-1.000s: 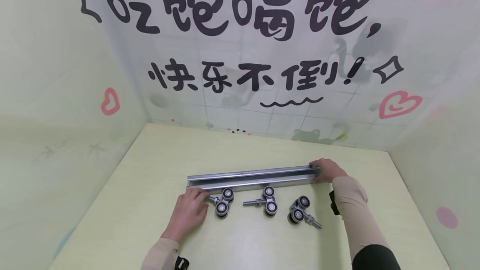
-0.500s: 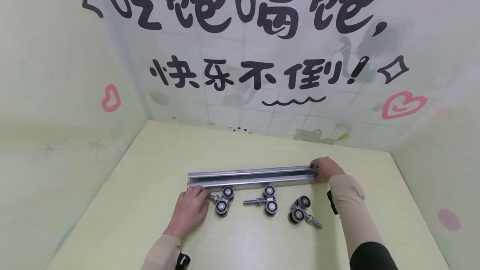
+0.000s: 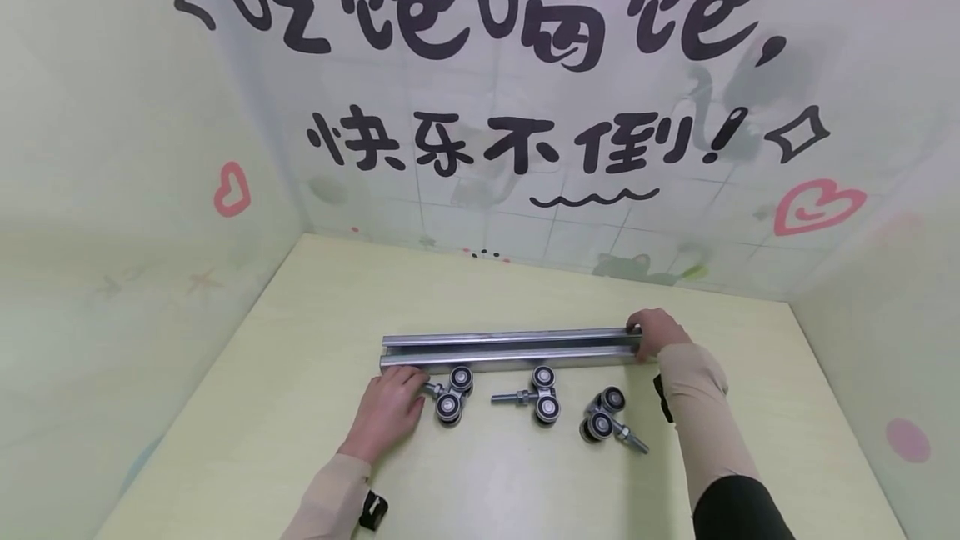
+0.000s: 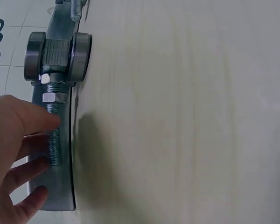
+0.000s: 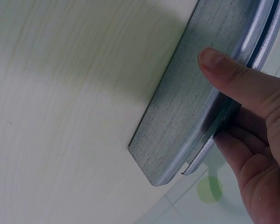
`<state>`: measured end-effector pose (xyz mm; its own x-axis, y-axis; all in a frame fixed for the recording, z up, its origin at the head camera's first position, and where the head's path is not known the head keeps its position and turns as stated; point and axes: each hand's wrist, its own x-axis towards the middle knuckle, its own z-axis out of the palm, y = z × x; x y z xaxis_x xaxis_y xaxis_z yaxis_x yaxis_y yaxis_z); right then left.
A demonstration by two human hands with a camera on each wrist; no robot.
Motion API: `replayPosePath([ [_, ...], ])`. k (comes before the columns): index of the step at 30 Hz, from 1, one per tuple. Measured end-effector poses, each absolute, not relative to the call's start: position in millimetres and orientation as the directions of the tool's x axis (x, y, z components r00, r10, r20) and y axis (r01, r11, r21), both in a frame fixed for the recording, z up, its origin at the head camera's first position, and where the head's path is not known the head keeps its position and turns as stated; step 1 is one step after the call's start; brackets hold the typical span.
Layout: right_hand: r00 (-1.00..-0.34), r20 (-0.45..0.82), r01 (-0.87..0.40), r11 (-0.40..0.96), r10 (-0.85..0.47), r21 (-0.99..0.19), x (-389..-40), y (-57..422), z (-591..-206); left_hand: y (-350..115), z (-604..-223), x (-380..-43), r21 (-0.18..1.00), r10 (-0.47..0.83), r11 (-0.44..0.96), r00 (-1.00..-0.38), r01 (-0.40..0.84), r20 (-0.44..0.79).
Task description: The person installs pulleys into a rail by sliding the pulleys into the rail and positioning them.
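A metal C-channel rail (image 3: 517, 359) lies lengthwise on the table, its slot showing from above. My right hand (image 3: 654, 333) grips its right end; in the right wrist view, the thumb (image 5: 224, 70) lies on the rail's side with fingers around the slotted face. My left hand (image 3: 390, 411) is at the rail's front left end, pinching the threaded bolt (image 4: 54, 140) of the left roller trolley (image 3: 453, 397). Its thumb crosses the bolt, and its other fingers lie against the rail side. Two more trolleys, a middle one (image 3: 545, 397) and a right one (image 3: 600, 423), lie before the rail.
The pale wood-grain table (image 3: 510, 490) extends around the parts. A printed curtain (image 3: 480, 207) with dark lettering rises behind its far edge, and similar sheets hang at left (image 3: 135, 190) and right (image 3: 892, 315).
The view has shifted and turned slightly. Both hands keep their places at the rail's ends, and the trolleys have not visibly moved on the table.
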<state>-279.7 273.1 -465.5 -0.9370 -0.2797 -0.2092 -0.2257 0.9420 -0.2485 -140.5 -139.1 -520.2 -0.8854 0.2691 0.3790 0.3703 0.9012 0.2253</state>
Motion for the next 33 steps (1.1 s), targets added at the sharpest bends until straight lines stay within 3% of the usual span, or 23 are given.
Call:
replayPosePath([
  [13,-0.943,-0.218,-0.200,0.951,-0.253,-0.237,-283,273,-466,-140,-534,-149,0.211,0.294,0.876,-0.827,0.433,0.479],
  [26,-0.943,-0.222,-0.194,0.953,-0.246,-0.233,-280,268,-464,-141,-531,-147,0.200,0.287,0.898,-0.867,0.392,0.407],
  [33,-0.943,-0.226,-0.193,0.954,-0.246,-0.231,-281,269,-464,-140,-524,-142,0.283,0.253,0.894,-0.913,0.347,0.319],
])
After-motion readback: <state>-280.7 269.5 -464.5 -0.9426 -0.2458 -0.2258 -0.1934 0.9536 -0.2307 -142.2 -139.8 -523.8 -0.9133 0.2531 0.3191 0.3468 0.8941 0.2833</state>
